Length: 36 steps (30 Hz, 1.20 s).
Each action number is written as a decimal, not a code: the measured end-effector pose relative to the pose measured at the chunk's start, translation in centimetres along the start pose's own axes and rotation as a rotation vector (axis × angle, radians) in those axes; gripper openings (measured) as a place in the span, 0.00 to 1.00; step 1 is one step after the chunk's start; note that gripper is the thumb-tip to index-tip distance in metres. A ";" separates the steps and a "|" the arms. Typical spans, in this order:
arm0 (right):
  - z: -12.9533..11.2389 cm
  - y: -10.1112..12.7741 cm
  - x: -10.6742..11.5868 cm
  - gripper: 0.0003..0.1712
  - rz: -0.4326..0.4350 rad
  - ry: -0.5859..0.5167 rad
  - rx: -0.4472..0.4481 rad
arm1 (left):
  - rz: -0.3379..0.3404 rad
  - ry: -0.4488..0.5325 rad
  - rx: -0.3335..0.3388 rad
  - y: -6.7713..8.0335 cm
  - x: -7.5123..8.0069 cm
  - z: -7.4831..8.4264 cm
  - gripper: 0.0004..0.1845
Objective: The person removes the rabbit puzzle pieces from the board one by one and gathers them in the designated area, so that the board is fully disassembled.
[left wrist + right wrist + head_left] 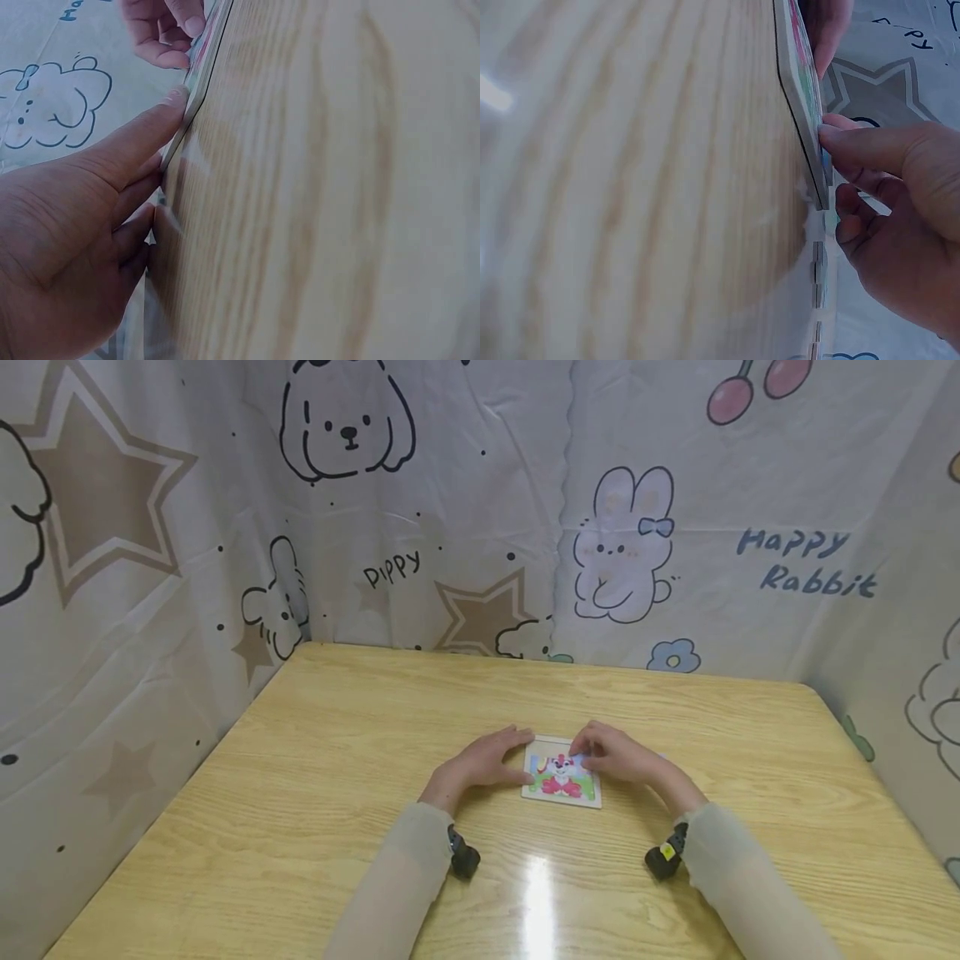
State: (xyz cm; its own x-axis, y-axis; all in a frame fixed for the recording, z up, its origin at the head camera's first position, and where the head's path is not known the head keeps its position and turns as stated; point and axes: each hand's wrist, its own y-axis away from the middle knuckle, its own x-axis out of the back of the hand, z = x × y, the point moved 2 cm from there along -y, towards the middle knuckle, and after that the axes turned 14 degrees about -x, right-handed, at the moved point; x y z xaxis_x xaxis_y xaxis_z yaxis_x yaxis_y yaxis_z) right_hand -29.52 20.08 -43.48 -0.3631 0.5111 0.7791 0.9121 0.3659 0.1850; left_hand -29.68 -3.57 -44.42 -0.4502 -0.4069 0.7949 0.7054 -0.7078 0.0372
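1. A wooden table stands in a corner hung with a cartoon curtain of puppies, rabbits and stars.

2. A small picture board with a red and white cartoon figure lies flat near the middle of the table, between our two hands.

3. Our left hand rests on the table with fairly straight fingers; in the left wrist view the thumb tip touches the board's left edge, and nothing is gripped.

4. Our right hand sits on the board's upper right part, fingers bent. The right wrist view shows one fingertip pressing the board's face near its edge; whether a loose piece is pinched beneath, we cannot tell.

5. We judge the main risk to be sliding: the tabletop is glossy, so uneven pressure from the right could push the board away from the left thumb.

6. Pressing close to the edge could also tip the thin board up on one side.

7. Both sleeves lie low on the table and could drag against it as we shift.
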 end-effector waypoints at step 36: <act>-0.8 0.5 0.0 0.13 0.176 0.007 0.018 | 0.007 -0.011 -0.020 0.0 0.0 0.0 0.39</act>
State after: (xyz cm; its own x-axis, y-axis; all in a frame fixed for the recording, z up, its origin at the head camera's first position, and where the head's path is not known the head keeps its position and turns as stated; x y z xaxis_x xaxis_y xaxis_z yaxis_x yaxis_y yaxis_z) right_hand -28.92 19.70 -42.91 -0.1972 0.5633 0.8024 0.9578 0.2854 0.0350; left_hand -29.66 -3.57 -44.42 -0.4394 -0.4058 0.8014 0.6975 -0.7163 0.0197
